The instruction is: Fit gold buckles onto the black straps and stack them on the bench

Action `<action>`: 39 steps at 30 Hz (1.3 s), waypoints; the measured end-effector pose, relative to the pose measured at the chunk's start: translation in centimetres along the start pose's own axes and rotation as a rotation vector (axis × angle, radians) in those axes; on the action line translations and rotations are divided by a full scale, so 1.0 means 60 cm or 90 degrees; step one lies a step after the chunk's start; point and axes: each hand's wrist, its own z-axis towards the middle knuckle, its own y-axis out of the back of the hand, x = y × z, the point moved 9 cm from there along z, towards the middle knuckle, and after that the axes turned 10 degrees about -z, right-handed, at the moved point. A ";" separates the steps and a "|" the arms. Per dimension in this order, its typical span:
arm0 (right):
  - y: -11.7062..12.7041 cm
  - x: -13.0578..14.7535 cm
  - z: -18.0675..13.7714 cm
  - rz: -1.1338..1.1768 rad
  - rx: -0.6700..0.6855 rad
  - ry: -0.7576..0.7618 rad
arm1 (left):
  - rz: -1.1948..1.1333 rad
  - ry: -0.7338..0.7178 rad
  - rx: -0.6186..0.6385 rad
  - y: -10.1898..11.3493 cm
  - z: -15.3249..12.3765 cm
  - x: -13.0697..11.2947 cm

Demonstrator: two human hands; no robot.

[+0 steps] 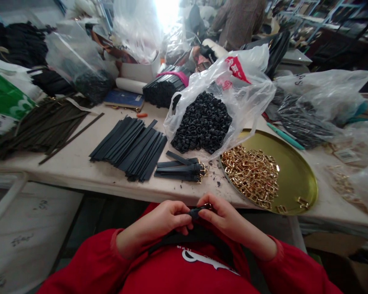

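Observation:
Just in front of the table edge, my left hand [174, 216] and my right hand [219, 212] both pinch a short black strap [195, 212]. A gold-coloured buckle shows at the strap's right end, by my right fingertips; much of the strap is hidden by my fingers. Straight ahead on the table lies a small stack of black straps with gold buckles [180, 169]. Left of it is a larger pile of plain black strips [130, 149]. Behind, an open plastic bag [248, 87] holds many small black loops [202, 122]. Gold buckles [253, 175] are heaped on a round gold tray [297, 175].
Dark brown strips [55, 126] lie at the left beside a green bag [6, 106]. A blue notebook [124, 99] and a banded bundle of black strips [165, 85] are farther back. A teal pen-like tool [285, 136] lies behind the tray. Another person [243, 20] is in the background.

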 end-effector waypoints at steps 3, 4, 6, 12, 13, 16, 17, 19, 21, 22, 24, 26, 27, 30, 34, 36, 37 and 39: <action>0.001 0.005 0.005 -0.027 -0.013 0.032 | 0.033 -0.027 -0.025 0.008 0.003 -0.017; 0.002 0.007 0.007 -0.030 -0.019 0.042 | 0.047 -0.036 -0.030 0.010 0.004 -0.023; 0.003 0.010 0.011 -0.025 -0.038 0.052 | 0.093 -0.055 -0.036 0.016 0.009 -0.034; 0.007 -0.001 0.038 -0.098 -0.159 0.054 | 0.445 -0.252 -0.128 0.033 0.036 -0.084; 0.008 -0.008 0.046 -0.152 -0.185 0.049 | 0.503 -0.278 -0.159 0.035 0.041 -0.088; 0.015 -0.030 0.063 -0.353 -0.275 0.038 | 0.634 -0.325 -0.252 0.048 0.049 -0.098; 0.017 -0.036 0.065 -0.411 -0.303 0.039 | 0.656 -0.331 -0.279 0.058 0.047 -0.102; 0.018 -0.044 0.067 -0.497 -0.344 0.051 | 0.680 -0.324 -0.350 0.095 0.034 -0.115; 0.017 -0.048 0.065 -0.544 -0.366 0.071 | 0.709 -0.289 -0.462 0.155 0.011 -0.134; 0.016 -0.047 0.064 -0.557 -0.373 0.084 | 0.730 -0.262 -0.539 0.191 -0.004 -0.145; 0.015 -0.042 0.060 -0.573 -0.389 0.110 | 0.775 -0.203 -0.651 0.251 -0.025 -0.160; 0.017 -0.038 0.055 -0.576 -0.406 0.117 | 0.810 -0.131 -0.691 0.292 -0.028 -0.160; 0.018 -0.037 0.053 -0.573 -0.412 0.113 | 0.820 -0.112 -0.698 0.304 -0.026 -0.157; 0.023 -0.042 0.048 -0.553 -0.402 0.096 | 0.824 -0.099 -0.710 0.314 -0.018 -0.149; 0.026 -0.043 0.037 -0.532 -0.376 0.100 | 0.796 -0.091 -0.753 0.322 -0.020 -0.149; 0.028 -0.039 0.031 -0.520 -0.376 0.100 | 0.781 -0.085 -0.765 0.328 -0.020 -0.155; 0.030 -0.035 0.028 -0.513 -0.380 0.099 | 0.775 -0.087 -0.769 0.330 -0.021 -0.159; 0.034 -0.027 0.021 -0.496 -0.392 0.098 | 0.761 -0.100 -0.774 0.331 -0.023 -0.166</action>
